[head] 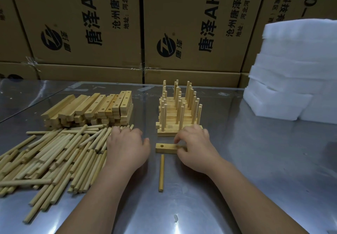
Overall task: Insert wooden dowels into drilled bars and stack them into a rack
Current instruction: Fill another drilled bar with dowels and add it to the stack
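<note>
1. Cardboard boxes (pixel 182 24), printed with black logos and lettering, stand as a wall along the far edge of the bench.
2. Metal table (pixel 264 160), shiny and scuffed, carries everything else.
3. Stack of white foam sheets (pixel 295 73) at far right, edges uneven, well apart from the wood.
4. Dowel pile (pixel 54 157) at left: many pale round sticks lying loose, mostly angled toward the far right, a few crosswise on top.
5. Bar stack (pixel 91 109) just behind the dowel pile: square wooden bars laid side by side in several layers, drilled holes showing in the top faces of the right-hand ones.
6. Rack (pixel 179 113) at centre, beyond the hands: bars stepped up toward the back, with upright dowels rising in rows from them.
7. Left hand (pixel 127 146), palm down over the right edge of the dowel pile, fingertips bent down among the stick ends. Cannot tell whether it grips one.
8. Right hand (pixel 195 146), palm down just in front of the rack, fingers and thumb curled around the right end of the lone bar.
9. Lone bar (pixel 165 147) lies flat on the table between the hands, crosswise, one hole showing near its free left end.
10. Loose dowel (pixel 161 172) lies on the table just before the lone bar, pointing at it, its far tip near the bar's front face.
</note>
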